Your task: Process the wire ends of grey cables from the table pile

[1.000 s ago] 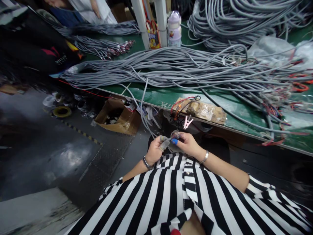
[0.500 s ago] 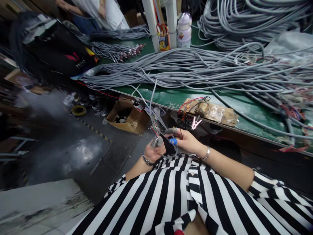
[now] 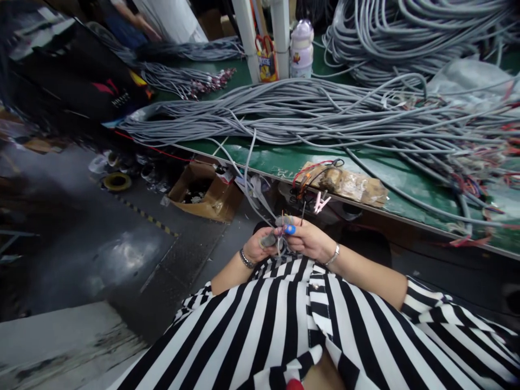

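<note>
My left hand (image 3: 261, 245), with grey covers on its fingertips, is closed on a grey cable (image 3: 248, 184) in front of my lap. Close against it, my right hand (image 3: 307, 238) pinches the cable's thin coloured wires (image 3: 280, 230); a blue cover sits on its thumb. Between my thumb and fingers the wire ends are small and partly hidden. A thin dark stick-like thing (image 3: 303, 211) juts up from my right hand; I cannot make out its kind. The cable runs from my hands up to the bench edge.
A heap of grey cables (image 3: 284, 116) covers much of the green bench (image 3: 268, 157). Along its edge lie a taped wooden block (image 3: 349, 184) and a pink clip (image 3: 320, 202). A cardboard box (image 3: 205, 192) stands below. A purple bottle (image 3: 301, 50) stands behind; another person (image 3: 168, 21) is beyond.
My hands have come together, the right one moving in to the wires. My left hand has turned, and the wire ends have moved from above it to between both hands. The view has shifted slightly.
</note>
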`<state>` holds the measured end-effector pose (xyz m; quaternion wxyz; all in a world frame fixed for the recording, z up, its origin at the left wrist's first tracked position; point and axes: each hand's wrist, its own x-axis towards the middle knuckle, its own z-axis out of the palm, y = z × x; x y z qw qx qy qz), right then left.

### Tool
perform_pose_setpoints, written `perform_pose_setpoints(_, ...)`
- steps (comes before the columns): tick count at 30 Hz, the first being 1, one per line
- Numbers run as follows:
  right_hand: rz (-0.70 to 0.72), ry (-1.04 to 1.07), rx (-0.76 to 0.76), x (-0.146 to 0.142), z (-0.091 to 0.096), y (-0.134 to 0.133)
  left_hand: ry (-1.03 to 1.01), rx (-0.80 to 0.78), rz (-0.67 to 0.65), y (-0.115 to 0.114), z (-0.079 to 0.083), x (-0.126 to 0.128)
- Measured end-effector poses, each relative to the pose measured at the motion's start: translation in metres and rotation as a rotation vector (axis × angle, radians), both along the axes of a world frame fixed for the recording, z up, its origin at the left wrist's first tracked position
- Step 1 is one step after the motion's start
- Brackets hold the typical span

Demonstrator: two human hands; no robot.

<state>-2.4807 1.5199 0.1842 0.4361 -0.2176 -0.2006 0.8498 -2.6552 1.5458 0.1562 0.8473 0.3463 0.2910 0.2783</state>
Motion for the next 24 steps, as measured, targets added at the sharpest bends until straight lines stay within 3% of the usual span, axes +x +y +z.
perform_pose_setpoints(4,-0.031,-0.037,-0.016,0.003,0.000,-0.004,0.142,0.217,-0.108,0.010,0.008,0.001)
perform_pose_setpoints(9,-0.290,-0.234,-0.016,0.000,0.003,-0.007,0.373,0.719,-0.358,0.022,0.036,-0.001)
perform_pose_setpoints(13,-0.374,-0.320,-0.027,-0.002,-0.004,0.002,0.395,1.023,-0.475,0.024,0.050,0.000)
perform_pose_setpoints(17,-0.401,-0.484,-0.056,0.004,-0.020,0.014,0.343,1.163,-0.549,0.021,0.050,0.001)
perform_pose_setpoints(20,-0.389,-0.621,-0.117,0.016,-0.034,0.016,0.389,1.219,-0.468,0.020,0.049,-0.001)
perform_pose_setpoints(24,-0.208,-0.602,-0.117,0.031,-0.043,0.005,0.524,1.221,-0.288,0.025,0.049,-0.007)
